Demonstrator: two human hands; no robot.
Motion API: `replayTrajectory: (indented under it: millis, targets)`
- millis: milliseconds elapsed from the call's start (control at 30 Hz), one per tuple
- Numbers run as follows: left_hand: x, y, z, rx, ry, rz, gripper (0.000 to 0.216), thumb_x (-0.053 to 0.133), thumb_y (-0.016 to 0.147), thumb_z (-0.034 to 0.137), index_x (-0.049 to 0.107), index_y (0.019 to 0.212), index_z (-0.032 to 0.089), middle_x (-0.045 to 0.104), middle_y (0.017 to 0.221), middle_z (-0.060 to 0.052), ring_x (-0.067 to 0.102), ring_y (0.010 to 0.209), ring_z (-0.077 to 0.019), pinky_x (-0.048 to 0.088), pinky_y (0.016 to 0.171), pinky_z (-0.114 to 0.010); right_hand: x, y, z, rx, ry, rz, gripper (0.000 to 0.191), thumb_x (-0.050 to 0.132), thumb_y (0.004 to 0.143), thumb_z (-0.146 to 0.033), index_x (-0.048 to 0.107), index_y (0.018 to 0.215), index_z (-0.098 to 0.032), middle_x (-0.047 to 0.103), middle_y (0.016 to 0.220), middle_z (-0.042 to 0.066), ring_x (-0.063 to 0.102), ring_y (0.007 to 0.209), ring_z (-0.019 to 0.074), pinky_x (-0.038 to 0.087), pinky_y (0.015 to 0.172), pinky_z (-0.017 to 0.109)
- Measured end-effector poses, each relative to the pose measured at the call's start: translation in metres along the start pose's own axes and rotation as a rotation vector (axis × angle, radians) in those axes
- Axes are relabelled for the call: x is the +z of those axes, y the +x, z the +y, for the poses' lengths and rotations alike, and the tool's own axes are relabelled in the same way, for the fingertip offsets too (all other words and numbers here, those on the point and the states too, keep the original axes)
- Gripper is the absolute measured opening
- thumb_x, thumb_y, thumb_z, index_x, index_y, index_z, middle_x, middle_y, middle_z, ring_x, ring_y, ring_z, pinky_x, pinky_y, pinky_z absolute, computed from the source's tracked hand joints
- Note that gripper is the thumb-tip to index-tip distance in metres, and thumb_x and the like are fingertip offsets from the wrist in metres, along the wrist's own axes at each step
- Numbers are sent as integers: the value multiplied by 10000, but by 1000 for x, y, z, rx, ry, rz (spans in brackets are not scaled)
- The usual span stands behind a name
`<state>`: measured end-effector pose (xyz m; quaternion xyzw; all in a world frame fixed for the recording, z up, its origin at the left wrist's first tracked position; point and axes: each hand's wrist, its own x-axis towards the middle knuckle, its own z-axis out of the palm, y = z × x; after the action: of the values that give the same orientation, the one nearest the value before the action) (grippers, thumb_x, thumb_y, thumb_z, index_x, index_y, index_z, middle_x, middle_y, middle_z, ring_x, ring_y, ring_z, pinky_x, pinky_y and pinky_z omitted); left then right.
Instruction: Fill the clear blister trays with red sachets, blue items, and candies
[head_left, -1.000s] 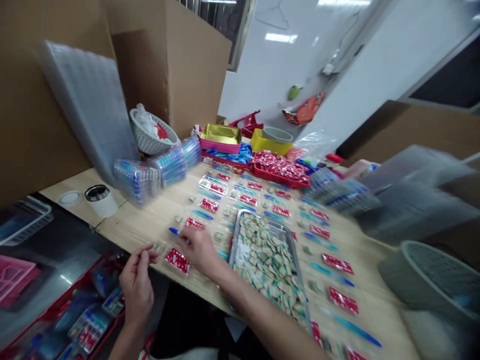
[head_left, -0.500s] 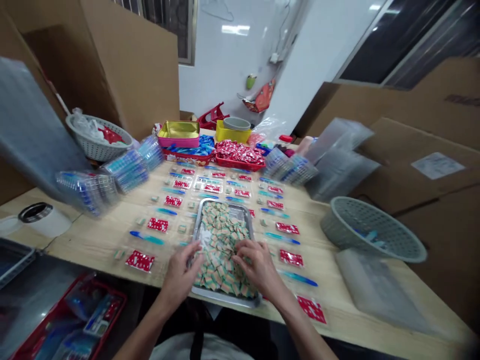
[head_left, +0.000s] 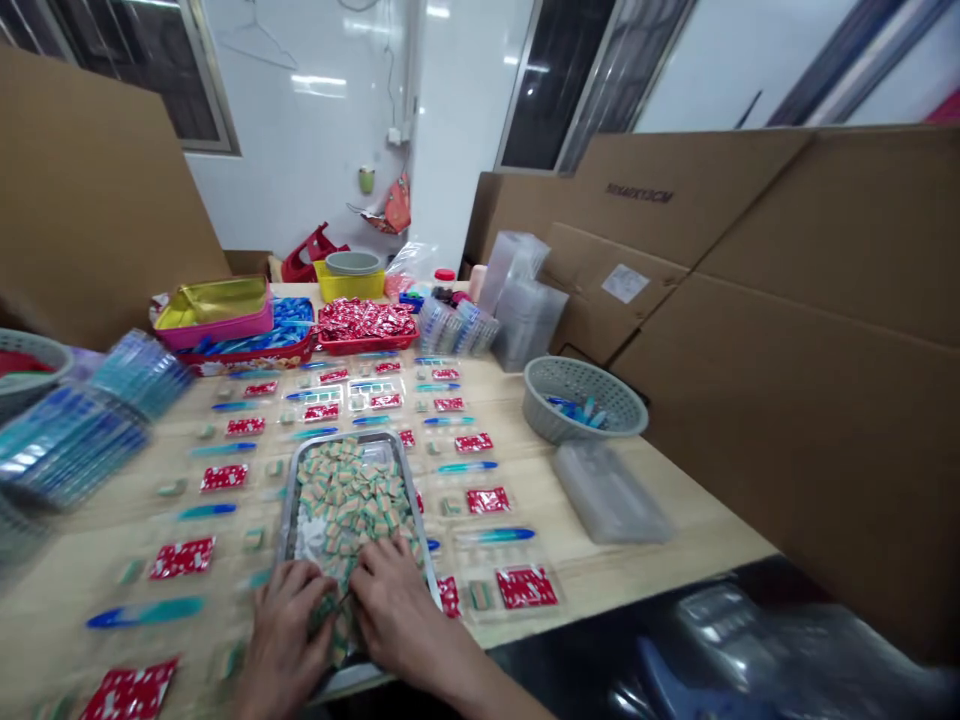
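A metal tray (head_left: pixel 411 470) holds a heap of small tan-and-green striped blocks (head_left: pixel 352 490), which look like erasers. At its near left corner my left hand (head_left: pixel 289 635) has its fingers curled down among the blocks. My right hand (head_left: pixel 397 605) is beside it, fingers bent and closed into the pile. Whatever either hand pinches is hidden by the fingers. Around the tray lie clear plastic blister trays with blue pens (head_left: pixel 495 535), red printed packets (head_left: pixel 526 587) and single striped blocks (head_left: pixel 480 595).
A red tray of red packets (head_left: pixel 367 320) and a tin of blue pens (head_left: pixel 292 325) stand at the back. A grey-green basket (head_left: pixel 585 400) and a stack of clear plastic (head_left: pixel 611 495) sit right. Stacked blister trays (head_left: pixel 75 430) are left; cardboard boxes (head_left: pixel 787 360) border the table.
The view has swung to the right, so the table contents appear further left. My hands have come closer together over the near end of the tray, still among the blocks.
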<state>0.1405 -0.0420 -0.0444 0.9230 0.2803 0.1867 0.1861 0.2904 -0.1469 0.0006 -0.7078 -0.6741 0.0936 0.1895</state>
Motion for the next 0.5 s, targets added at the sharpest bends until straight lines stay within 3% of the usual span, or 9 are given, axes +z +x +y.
replayTrajectory:
  millis: [167, 300, 500]
  targets:
    - [3, 1, -7, 70, -2, -2, 123, 618, 738, 222, 698, 822, 264, 677, 878, -33, 604, 877, -237, 427, 736, -351, 2, -2, 4, 26, 101, 3, 169, 550, 772, -106, 559, 924, -180, 564, 1005, 61, 488, 978, 223, 318, 957, 410]
    - [-1, 7, -5, 76, -96, 22, 128, 576, 776, 216, 697, 771, 259, 679, 820, -31, 604, 830, -224, 433, 728, -339, 7, 0, 8, 34, 240, 25, 169, 530, 769, -55, 566, 851, -198, 579, 953, 27, 512, 949, 191, 320, 959, 383]
    - [-19, 23, 13, -271, -468, -10, 146, 563, 752, 252, 688, 701, 198, 679, 705, -46, 607, 686, -199, 459, 647, -294, -5, 9, 15, 109, 633, 66, 185, 576, 702, -8, 600, 710, -192, 613, 873, 5, 558, 912, 173, 379, 891, 316]
